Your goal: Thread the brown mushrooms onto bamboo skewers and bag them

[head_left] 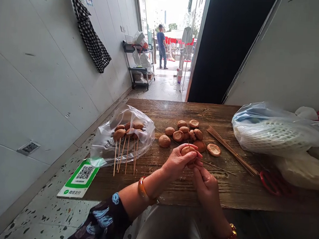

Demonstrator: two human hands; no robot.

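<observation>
My left hand (182,158) is wrapped round a brown mushroom (188,150). A thin skewer tip seems to poke up past the cap. Just below, my right hand (206,183) is closed in a pinch against the mushroom's underside, apparently on the skewer's lower part, which the fingers mostly hide. Beyond both hands lies a loose group of mushrooms (178,135), some cap up and some gills up. To the left, several skewered mushrooms (119,134) rest on a clear plastic bag (145,147), their sticks pointing towards me.
A bundle of bamboo skewers (232,149) lies right of the mushrooms, near red-handled scissors (270,182). Filled plastic bags (277,134) crowd the right side of the wooden table (155,191). A QR-code card (78,179) sits at the left corner. A person (162,45) stands outside the doorway.
</observation>
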